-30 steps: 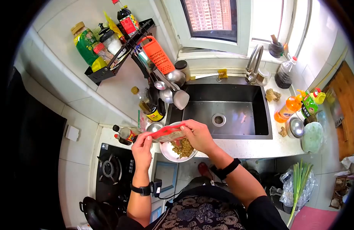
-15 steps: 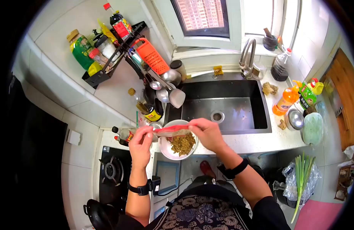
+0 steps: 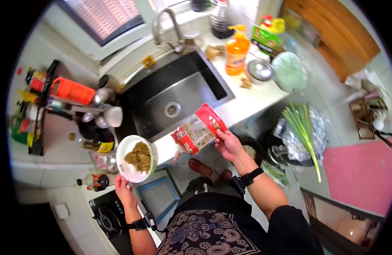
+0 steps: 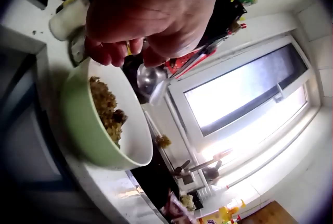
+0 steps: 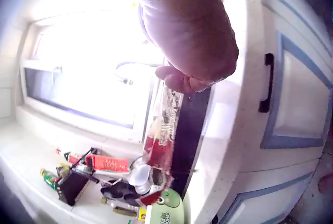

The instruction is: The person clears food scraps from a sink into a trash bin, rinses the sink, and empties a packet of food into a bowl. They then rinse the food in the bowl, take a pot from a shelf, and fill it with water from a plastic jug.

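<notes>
My right hand (image 3: 230,146) pinches a red printed food packet (image 3: 196,129) with a clear window by one edge. The packet hangs over the sink's front edge and the counter; in the right wrist view the packet (image 5: 158,148) looks flattened. To its left stands a bowl (image 3: 123,148), white inside and pale green outside. Brown chopped pickled vegetables (image 3: 138,158) lie heaped in it. Just off the bowl's near left rim is my left hand (image 3: 125,193), its fingers loosely curled with nothing seen in them. In the left wrist view these fingers (image 4: 117,52) hang above the rim.
Behind the bowl and packet is a black sink (image 3: 191,89) with a tall faucet (image 3: 166,29). An orange soap bottle (image 3: 236,53) and a steel bowl (image 3: 259,70) stand to its right. Sauce bottles (image 3: 98,180) and the stove (image 3: 108,219) are on the left. Scallions (image 3: 302,136) lie lower right.
Both hands held the packet above the bowl before. The left hand has let go and dropped beside the bowl; the right has carried the packet to the right. The head view has turned right.
</notes>
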`<state>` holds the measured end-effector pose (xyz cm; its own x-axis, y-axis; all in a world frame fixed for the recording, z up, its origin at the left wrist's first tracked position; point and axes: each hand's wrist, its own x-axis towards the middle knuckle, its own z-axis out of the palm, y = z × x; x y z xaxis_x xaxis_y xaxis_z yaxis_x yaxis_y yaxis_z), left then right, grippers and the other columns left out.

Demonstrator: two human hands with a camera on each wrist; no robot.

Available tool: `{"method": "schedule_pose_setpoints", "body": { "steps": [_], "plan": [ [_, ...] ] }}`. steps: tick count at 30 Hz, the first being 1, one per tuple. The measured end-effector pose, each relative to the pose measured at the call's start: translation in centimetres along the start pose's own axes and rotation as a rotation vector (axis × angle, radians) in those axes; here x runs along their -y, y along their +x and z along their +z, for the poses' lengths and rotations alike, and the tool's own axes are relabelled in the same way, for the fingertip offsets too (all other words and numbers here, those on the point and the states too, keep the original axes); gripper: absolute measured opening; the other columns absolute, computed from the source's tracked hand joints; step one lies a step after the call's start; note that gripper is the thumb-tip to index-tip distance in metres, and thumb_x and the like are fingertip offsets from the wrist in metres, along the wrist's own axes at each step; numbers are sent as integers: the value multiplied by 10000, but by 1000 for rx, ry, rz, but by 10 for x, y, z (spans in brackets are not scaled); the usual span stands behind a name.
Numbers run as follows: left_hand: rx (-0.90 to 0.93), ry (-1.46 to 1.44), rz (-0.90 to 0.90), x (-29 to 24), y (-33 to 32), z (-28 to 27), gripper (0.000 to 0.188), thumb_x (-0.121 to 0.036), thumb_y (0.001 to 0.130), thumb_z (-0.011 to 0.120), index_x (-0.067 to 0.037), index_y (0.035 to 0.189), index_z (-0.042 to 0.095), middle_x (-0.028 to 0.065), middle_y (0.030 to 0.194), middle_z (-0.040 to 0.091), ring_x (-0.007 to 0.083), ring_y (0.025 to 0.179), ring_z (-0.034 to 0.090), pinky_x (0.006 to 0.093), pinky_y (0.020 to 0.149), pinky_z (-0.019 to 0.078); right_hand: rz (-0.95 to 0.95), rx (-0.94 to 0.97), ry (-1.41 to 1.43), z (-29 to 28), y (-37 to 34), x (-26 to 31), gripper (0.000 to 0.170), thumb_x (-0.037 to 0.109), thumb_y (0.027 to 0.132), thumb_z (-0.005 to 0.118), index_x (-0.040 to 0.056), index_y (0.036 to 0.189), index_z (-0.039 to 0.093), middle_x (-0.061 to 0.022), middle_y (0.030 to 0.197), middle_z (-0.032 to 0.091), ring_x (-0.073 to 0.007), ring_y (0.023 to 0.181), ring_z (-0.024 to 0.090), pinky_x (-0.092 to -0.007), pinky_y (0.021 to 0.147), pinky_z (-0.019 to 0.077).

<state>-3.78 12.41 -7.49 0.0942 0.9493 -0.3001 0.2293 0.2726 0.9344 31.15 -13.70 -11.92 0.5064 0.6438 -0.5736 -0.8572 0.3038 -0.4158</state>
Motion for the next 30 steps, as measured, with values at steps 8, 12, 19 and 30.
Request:
{"method": "schedule_pose_setpoints", "body": {
  "steps": [8, 12, 19, 30],
  "plan": [
    [-37, -10, -198, 23, -5, -5, 342, -279, 868, 564, -163, 1182, 494, -48, 994, 550, 120, 860, 509, 305, 697, 373, -25, -203, 432, -99, -52, 13, 65, 158, 893, 602, 114, 863, 565, 31, 624, 573, -77, 514, 563, -231, 506, 511],
    [37, 106, -297, 22, -25, -12, 187, -241, 864, 552, -150, 1023, 523, -31, 843, 548, 115, 694, 537, 269, 588, 388, -69, -219, 502, -86, -72, 29, 65, 142, 896, 590, 81, 880, 571, 4, 685, 607, -65, 517, 555, -220, 531, 519],
    [582, 166, -198, -38, -69, 16, 214, -302, 930, 531, -96, 978, 565, -15, 793, 580, 89, 688, 559, 215, 587, 407, -10, 36, 407, -13, -65, 38, 186, 128, 930, 519, -2, 1057, 555, -66, 889, 657, -57, 547, 567, -209, 581, 539],
    [616, -252, -242, -78, -3, 44, 395, -474, 948, 448, -118, 1078, 561, -26, 947, 616, 87, 792, 587, 226, 649, 446, 258, 521, -14, 203, -1, -26, 135, 185, 925, 545, 90, 1022, 552, 57, 820, 600, 1, 540, 453, -200, 594, 453]
  ]
}}
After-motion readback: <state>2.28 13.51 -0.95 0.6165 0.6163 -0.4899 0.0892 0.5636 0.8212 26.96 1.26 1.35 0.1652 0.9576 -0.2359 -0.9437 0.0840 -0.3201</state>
